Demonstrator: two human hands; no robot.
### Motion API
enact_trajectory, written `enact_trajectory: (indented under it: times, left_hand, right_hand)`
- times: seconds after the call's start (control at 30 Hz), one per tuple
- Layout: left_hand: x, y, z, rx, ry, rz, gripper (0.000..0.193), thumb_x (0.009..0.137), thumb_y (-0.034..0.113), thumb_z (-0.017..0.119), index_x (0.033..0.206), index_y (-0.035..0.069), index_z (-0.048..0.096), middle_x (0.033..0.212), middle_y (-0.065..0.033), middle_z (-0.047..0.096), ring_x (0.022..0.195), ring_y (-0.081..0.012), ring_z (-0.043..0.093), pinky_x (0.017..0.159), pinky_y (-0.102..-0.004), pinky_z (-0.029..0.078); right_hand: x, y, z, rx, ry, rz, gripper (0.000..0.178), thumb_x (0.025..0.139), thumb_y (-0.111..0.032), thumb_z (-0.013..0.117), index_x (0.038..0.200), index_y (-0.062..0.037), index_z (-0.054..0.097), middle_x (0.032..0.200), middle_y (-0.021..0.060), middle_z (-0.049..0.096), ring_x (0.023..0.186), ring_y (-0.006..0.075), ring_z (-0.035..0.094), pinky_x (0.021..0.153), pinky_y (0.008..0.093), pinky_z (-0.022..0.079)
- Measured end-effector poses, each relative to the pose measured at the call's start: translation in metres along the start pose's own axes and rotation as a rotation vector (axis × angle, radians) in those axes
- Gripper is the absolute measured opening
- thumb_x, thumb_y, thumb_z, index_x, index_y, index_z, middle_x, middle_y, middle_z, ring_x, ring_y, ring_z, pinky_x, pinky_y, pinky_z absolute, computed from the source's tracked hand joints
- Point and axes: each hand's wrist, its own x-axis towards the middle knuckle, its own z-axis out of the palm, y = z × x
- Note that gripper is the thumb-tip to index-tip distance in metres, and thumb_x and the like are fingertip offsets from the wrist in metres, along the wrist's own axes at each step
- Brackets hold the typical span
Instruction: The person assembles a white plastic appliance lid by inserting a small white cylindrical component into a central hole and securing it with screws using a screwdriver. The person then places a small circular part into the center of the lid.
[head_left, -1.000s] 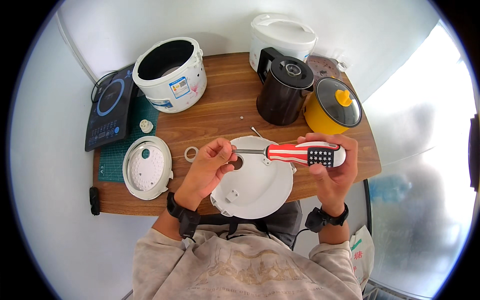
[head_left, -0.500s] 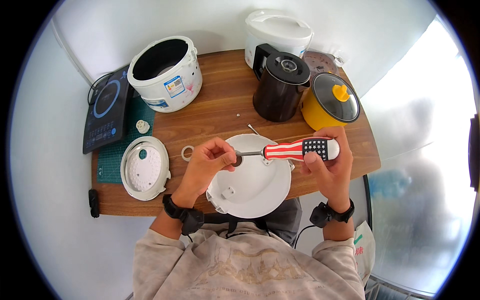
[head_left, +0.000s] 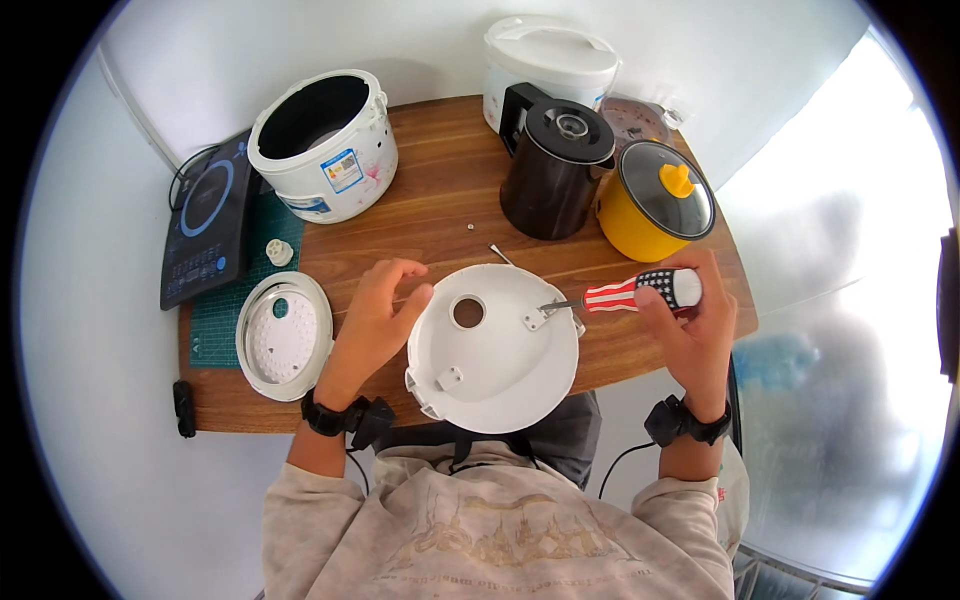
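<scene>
The screwdriver [head_left: 612, 297] sat in the right hand [head_left: 698, 335], fingers wrapped round its striped handle, its shaft reaching over the white cover [head_left: 490, 365] towards a small bracket [head_left: 533, 320]; from where I stood, I couldn't tell whether the tip touched. The left hand [head_left: 378, 318] hovered by the cover's left edge, thumb and fingers spread. A dark kettle [head_left: 550, 195] stood farther back on the worktop [head_left: 430, 180].

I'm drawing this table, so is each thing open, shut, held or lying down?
White shell: hollow side up
Screwdriver: held, tip over white shell
Right grip: closed around screwdriver
Left grip: open
Black-lined pot: open, uncovered
Back cooker: shut
Kettle: upright, shut
Yellow pot: covered
Cooktop: can't tell if on
Holed disc: lying down
</scene>
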Motion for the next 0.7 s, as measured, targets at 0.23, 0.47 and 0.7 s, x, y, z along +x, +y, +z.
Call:
enact_trajectory:
  times: [0.23,0.47,0.7]
  left_hand:
    - [-0.016,-0.013,0.013,-0.067,-0.13,-0.268,0.05,0.099,0.031,0.062,0.137,0.002,0.046,0.119,-0.021,0.063,0.106,-0.0278,0.064,0.091,-0.0369,0.05]
    - [-0.014,-0.022,0.023,-0.008,-0.186,-0.194,0.055,0.099,0.035,0.06,0.138,0.001,0.042,0.119,-0.0246,0.066,0.109,-0.0306,0.065,0.093,-0.0383,0.049]
    - [-0.014,-0.017,0.022,0.015,-0.266,-0.23,0.05,0.098,0.034,0.061,0.134,0.003,0.044,0.111,-0.0232,0.069,0.102,-0.0338,0.068,0.089,-0.0402,0.051]
  right_hand:
    - [-0.002,0.007,-0.001,-0.13,-0.089,-0.03,0.033,0.085,-0.02,0.081,0.099,-0.0049,0.055,0.074,0.0067,0.067,0.061,0.0092,0.063,0.057,0.0228,0.049]
    - [-0.002,0.011,0.005,-0.136,-0.093,-0.035,0.034,0.085,-0.022,0.081,0.099,-0.005,0.055,0.074,0.007,0.067,0.061,0.0105,0.064,0.057,0.0225,0.049]
    - [-0.003,0.014,0.006,-0.162,-0.105,-0.037,0.036,0.085,-0.025,0.082,0.1,-0.0061,0.056,0.074,0.0079,0.067,0.061,0.0124,0.065,0.057,0.0228,0.05]
